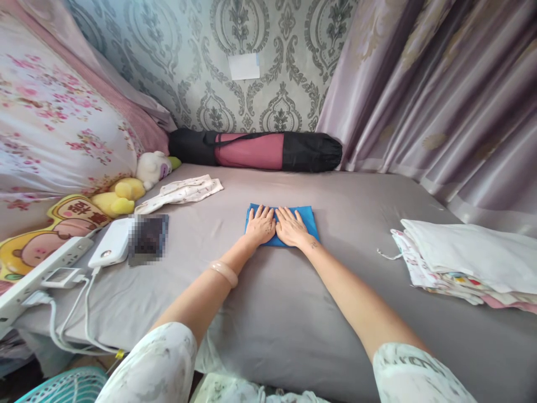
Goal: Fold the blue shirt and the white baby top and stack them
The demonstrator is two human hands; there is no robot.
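A blue cloth (309, 220), folded into a small rectangle, lies on the grey bed sheet (335, 196) in front of me. My left hand (260, 225) rests flat on its left half, fingers stretched forward. Beside it my right hand (290, 226) presses flat on the middle and right of the cloth. The two hands touch or nearly touch at the thumbs, and both are open. They cover much of the cloth; its right corner and front edge show.
Folded clothes (465, 257) are stacked at the right. At the left are a power strip (46, 274), a white power bank (111, 243), cables, plush toys (126, 193) and a patterned white cloth (184, 192). A long black and pink bag (249, 151) lies along the wall.
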